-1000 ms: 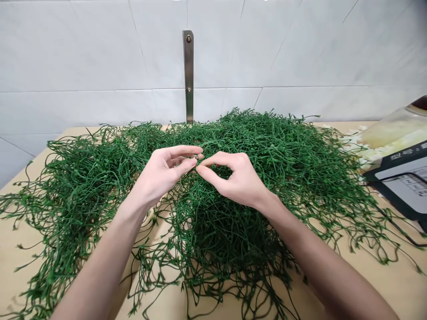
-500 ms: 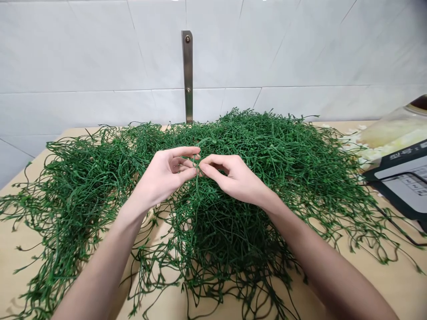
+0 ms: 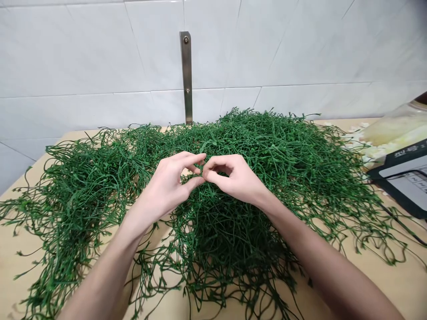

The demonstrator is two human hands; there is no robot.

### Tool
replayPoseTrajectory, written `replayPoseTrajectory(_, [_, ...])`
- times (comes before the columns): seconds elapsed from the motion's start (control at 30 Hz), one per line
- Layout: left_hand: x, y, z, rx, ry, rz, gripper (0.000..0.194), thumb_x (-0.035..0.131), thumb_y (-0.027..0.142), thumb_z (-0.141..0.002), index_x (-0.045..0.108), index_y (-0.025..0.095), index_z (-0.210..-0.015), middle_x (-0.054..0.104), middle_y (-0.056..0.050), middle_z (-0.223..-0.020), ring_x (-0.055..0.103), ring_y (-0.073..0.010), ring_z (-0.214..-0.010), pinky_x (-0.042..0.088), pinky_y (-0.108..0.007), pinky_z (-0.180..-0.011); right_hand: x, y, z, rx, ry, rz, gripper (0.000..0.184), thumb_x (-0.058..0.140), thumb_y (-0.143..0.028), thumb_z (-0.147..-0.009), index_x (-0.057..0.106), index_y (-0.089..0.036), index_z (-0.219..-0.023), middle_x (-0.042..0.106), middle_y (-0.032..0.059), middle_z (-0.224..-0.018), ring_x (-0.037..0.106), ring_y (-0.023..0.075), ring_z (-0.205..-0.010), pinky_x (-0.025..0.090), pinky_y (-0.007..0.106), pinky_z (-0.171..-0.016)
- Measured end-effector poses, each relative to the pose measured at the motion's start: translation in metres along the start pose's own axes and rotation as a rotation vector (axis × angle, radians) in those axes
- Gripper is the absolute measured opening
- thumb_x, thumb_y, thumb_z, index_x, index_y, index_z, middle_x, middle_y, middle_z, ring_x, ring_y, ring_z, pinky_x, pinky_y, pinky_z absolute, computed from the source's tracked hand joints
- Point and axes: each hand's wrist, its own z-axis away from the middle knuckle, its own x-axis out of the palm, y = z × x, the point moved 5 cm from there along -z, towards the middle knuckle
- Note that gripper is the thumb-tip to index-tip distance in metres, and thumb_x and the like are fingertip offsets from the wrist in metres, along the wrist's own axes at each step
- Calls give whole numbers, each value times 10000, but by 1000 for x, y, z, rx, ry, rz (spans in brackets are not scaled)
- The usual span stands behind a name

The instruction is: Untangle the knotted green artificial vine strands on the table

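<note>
A large tangled heap of green artificial plant stems (image 3: 267, 146) with small forked tips spreads in front of me. Just above its middle, my two hands meet at the fingertips. My right hand (image 3: 233, 178) is closed in a pinch, thumb against forefinger, on a thin green stem that is mostly hidden. My left hand (image 3: 170, 182) is beside it, its forefinger stretched out and its thumb apart below, the thumb tip at the right fingertips. Bits of green show between the left fingers; I make out nothing firmly gripped there.
The heap covers much of a light wooden table (image 3: 163, 306). At the right lie a black-framed white label card (image 3: 407, 178) and a clear bag (image 3: 390, 129) near white petal-like pieces (image 3: 353, 138). A metal bracket (image 3: 187, 75) is bolted to the tiled wall behind.
My left hand has shifted slightly down and right, and its thumb and forefinger have parted. My right fingers have curled into a rounder pinch. The heap looks the same.
</note>
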Motion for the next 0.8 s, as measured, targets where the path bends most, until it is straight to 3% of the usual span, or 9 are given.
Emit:
replayPoseTrajectory(0.17, [-1, 4, 0, 105, 15, -52, 393, 698, 209, -806, 672, 130, -1190, 716, -117, -1147, 671, -232, -1031, 519, -375, -924, -4, -2, -2, -1, 59, -85, 139, 517, -230, -675, 587, -154, -583, 540, -10, -564, 446, 97, -557, 357, 229, -539])
replayPoseTrajectory(0.3, [-2, 6, 1, 128, 19, 17, 363, 678, 205, -825, 684, 153, -1184, 713, -105, -1153, 668, -218, -1033, 527, -341, -900, -5, 0, -2, 16, 53, -98, 142, 516, -231, -663, 574, -150, -561, 502, -19, -536, 403, 86, -529, 321, 224, -510])
replayPoseTrajectory(0.63, [-2, -2, -1, -61, 38, 168, 313, 655, 184, -815, 726, 135, -1116, 726, -90, -988, 663, -164, -778, 529, -282, -667, -3, 0, 0, -149, 16, -2, 128, 487, -127, -694, 594, -150, -628, 560, -28, -588, 420, 70, -517, 312, 213, -493])
replayPoseTrajectory(0.8, [-9, -6, 2, -219, 92, 274, 415, 693, 228, -787, 685, 112, -1186, 700, -122, -1111, 651, -127, -663, 526, -268, -594, -9, -1, 0, -186, 64, 69, 240, 441, -57, -715, 659, -153, -682, 683, 3, -679, 574, 105, -601, 410, 220, -566])
